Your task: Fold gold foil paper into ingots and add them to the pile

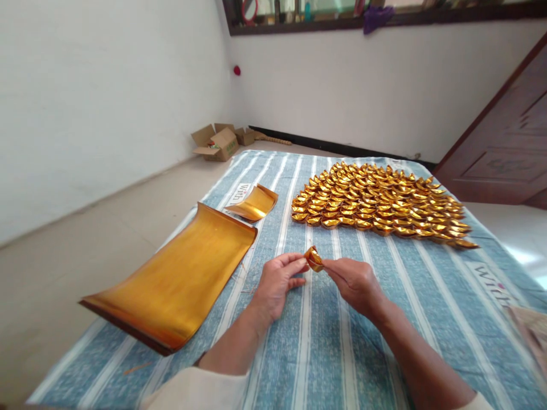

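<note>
Between my two hands is a small gold foil paper ingot (314, 259), held a little above the striped cloth. My left hand (276, 282) pinches its left end between thumb and fingers. At its right end, the fingers of my right hand (354, 282) are closed on it. Beyond my hands, many finished-looking gold paper ingots (376, 205) stand in tight overlapping rows. To my left lies a large stack of gold foil paper sheets (179, 273) with curled edges. A smaller gold foil paper piece (255, 203) rests just past it.
A blue and white striped cloth (294, 353) covers the table. An open cardboard box (217, 145) sits on the floor by the wall, beyond the table's far left corner. A brown wooden door (504, 131) stands at the right. Thin orange scraps (137, 368) lie at the near left.
</note>
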A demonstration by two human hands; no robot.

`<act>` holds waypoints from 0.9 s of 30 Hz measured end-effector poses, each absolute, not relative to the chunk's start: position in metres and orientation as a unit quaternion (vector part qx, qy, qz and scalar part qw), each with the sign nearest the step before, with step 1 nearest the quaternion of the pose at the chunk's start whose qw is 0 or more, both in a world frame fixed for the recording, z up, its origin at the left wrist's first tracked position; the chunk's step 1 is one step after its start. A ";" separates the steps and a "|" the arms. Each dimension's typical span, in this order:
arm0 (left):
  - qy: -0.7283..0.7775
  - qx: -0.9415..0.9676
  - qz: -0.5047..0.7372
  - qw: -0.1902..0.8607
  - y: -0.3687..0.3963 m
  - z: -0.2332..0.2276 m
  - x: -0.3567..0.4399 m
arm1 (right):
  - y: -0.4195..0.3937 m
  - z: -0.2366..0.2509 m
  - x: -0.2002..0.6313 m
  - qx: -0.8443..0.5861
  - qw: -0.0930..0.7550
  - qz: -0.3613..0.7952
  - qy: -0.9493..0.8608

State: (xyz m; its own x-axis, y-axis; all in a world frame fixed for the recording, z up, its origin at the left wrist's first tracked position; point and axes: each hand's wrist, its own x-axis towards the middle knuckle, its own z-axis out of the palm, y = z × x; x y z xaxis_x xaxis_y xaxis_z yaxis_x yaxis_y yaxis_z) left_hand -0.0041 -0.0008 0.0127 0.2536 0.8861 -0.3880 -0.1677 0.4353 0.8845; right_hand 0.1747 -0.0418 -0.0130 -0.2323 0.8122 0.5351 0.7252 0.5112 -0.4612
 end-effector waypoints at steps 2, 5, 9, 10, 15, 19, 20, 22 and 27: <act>0.509 0.453 0.390 0.619 0.000 0.014 -0.004 | -0.041 -0.014 0.181 -0.485 0.328 0.025 -0.810; 0.514 0.505 0.381 0.579 0.000 0.014 -0.002 | -0.040 -0.016 0.186 -0.471 0.288 0.007 -0.834; 0.515 0.544 0.340 0.569 0.001 0.009 0.002 | -0.039 -0.017 0.187 -0.468 0.259 0.017 -0.845; 0.516 0.556 0.335 0.559 0.002 0.006 0.003 | -0.039 -0.017 0.187 -0.472 0.255 0.023 -0.844; 0.512 0.583 0.340 0.531 0.002 -0.005 0.006 | -0.040 -0.009 0.186 -0.502 0.257 0.119 -0.817; 0.518 0.592 0.348 0.511 0.001 -0.008 0.008 | -0.040 -0.003 0.184 -0.575 0.290 0.242 -0.726; 0.518 0.595 0.348 0.506 0.000 -0.009 0.009 | -0.040 -0.002 0.183 -0.596 0.299 0.263 -0.697; 0.518 0.602 0.347 0.498 0.000 -0.010 0.010 | -0.040 -0.003 0.178 -0.631 0.313 0.291 -0.648; 0.523 0.622 0.349 0.466 -0.001 -0.012 0.013 | -0.043 -0.009 0.158 -0.695 0.295 0.255 -0.604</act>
